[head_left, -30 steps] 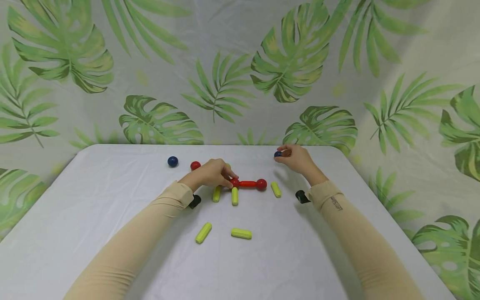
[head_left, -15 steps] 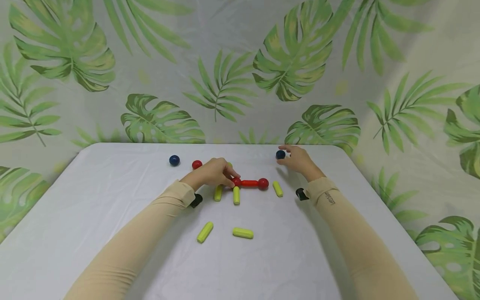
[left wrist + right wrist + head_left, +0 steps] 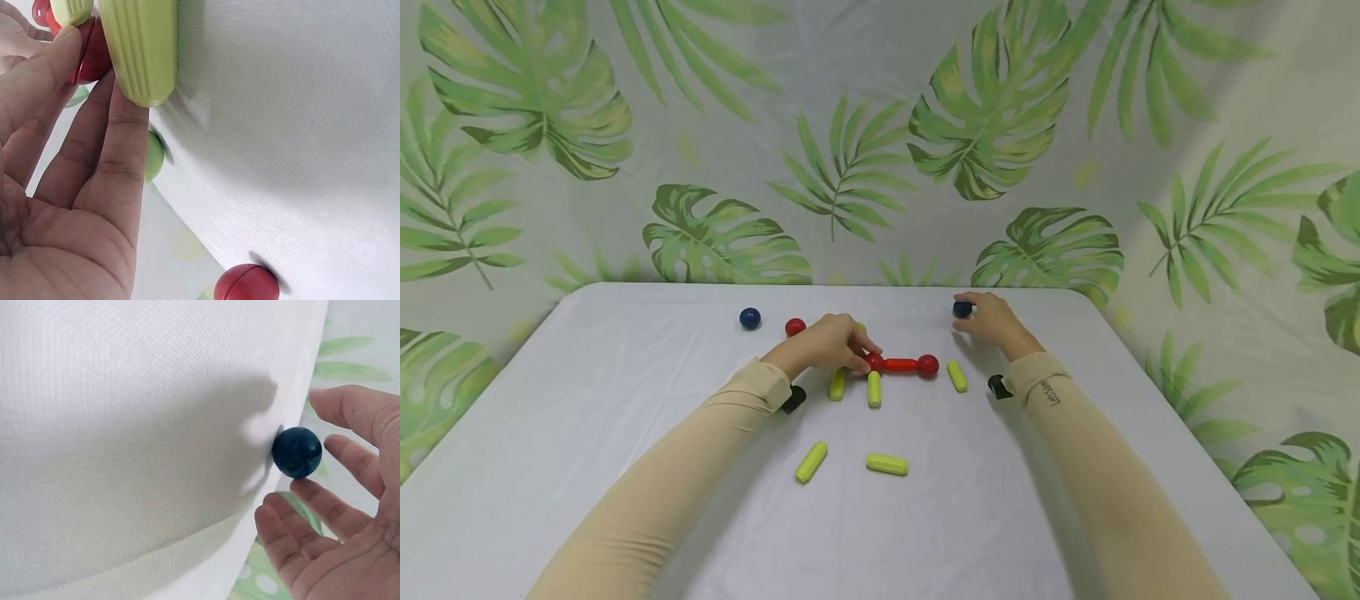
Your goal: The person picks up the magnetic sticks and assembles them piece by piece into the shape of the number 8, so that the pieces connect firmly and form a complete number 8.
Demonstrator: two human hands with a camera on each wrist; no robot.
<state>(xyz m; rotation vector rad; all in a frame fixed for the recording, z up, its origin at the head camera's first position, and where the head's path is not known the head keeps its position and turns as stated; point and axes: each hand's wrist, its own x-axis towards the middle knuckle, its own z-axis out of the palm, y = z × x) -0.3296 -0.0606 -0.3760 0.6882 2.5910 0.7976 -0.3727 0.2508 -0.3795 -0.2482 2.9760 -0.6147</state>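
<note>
In the head view my left hand (image 3: 831,342) pinches a red ball (image 3: 874,362) between thumb and fingers. A red rod (image 3: 900,365) joins that ball to a second red ball (image 3: 928,366). Up close in the left wrist view, the thumb presses on the red ball (image 3: 95,53), and a yellow-green ridged rod (image 3: 142,53) lies beside the fingers. My right hand (image 3: 996,321) is at the far right of the table. Its fingers are spread around a dark blue ball (image 3: 297,452), with the thumb apart from it and one fingertip right at its underside.
Several yellow-green rods lie about the table, one near the front (image 3: 887,464) and one by the right red ball (image 3: 957,376). Another blue ball (image 3: 750,318) and a loose red ball (image 3: 795,327) sit at the back left. A green ball (image 3: 153,156) shows behind my left fingers.
My right hand has let go of the blue ball, its fingers parting around it. My left hand keeps its pinch on the red ball, and the joined red pieces stay put.
</note>
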